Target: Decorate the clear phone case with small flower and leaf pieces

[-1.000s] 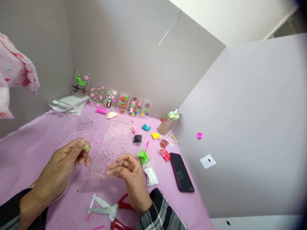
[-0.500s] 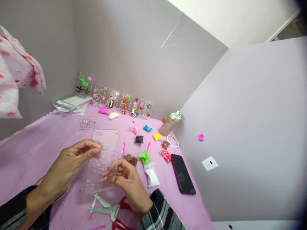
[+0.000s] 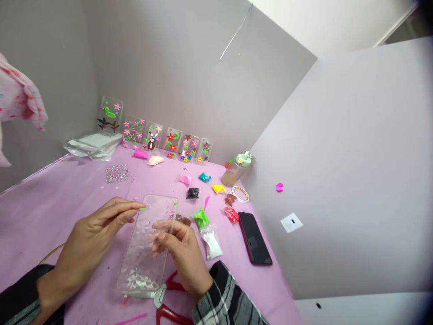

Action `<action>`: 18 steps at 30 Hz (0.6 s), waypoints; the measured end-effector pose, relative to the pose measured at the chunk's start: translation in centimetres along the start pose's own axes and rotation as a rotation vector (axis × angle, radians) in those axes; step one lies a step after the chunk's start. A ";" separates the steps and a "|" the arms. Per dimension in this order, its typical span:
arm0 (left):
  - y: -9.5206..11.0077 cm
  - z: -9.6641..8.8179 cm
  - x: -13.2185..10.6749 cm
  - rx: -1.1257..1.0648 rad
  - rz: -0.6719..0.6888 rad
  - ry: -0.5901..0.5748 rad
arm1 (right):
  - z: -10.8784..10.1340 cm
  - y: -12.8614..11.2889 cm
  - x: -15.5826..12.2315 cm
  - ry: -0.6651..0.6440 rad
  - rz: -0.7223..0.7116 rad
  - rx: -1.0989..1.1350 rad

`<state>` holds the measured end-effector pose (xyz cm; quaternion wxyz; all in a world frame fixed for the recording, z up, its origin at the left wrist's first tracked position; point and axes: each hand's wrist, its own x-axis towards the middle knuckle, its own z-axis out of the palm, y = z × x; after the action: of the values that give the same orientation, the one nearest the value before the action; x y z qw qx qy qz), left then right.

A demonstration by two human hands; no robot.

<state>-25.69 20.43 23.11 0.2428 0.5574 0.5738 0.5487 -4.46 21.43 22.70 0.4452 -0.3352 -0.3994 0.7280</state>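
Observation:
My right hand (image 3: 187,250) grips a clear phone case (image 3: 149,246) by its right side, with fingers showing through behind it. The case is tilted above the table. At its upper left edge my left hand (image 3: 89,232) has thumb and index finger close together on a tiny piece of green clay (image 3: 142,209). Whether that piece touches the case I cannot tell. Another green bit (image 3: 175,204) shows at the case's upper right corner. Below lie red-handled scissors (image 3: 172,313), their blades mostly behind the case.
Decorated phone cases (image 3: 172,142) lean along the wall. Bags of coloured clay, such as green (image 3: 201,218) and white (image 3: 212,245), lie to the right, near a black phone (image 3: 254,238), a tape roll (image 3: 240,194) and a bottle (image 3: 237,170). Beads (image 3: 117,173) lie farther left.
The phone case has tilted and shifted, its lower end now over the scissor blades. My left fingertips with the green clay are now at its left edge instead of over its face. The view has shifted slightly.

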 end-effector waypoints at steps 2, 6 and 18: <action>0.0 0.4 -0.4 -0.007 0.078 0.018 | 0.1 -0.2 -0.2 0.013 -0.015 -0.040; -0.3 1.0 -0.6 0.023 0.258 0.058 | 0.3 -0.6 -0.4 0.037 -0.023 -0.088; -0.4 1.6 -0.9 0.189 0.642 -0.059 | 0.9 0.5 -1.3 0.079 -0.248 -0.479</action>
<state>-24.15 20.30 21.99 0.0213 0.7456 0.4099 0.5250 -4.95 19.83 22.83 0.4543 -0.4076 -0.5806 0.5388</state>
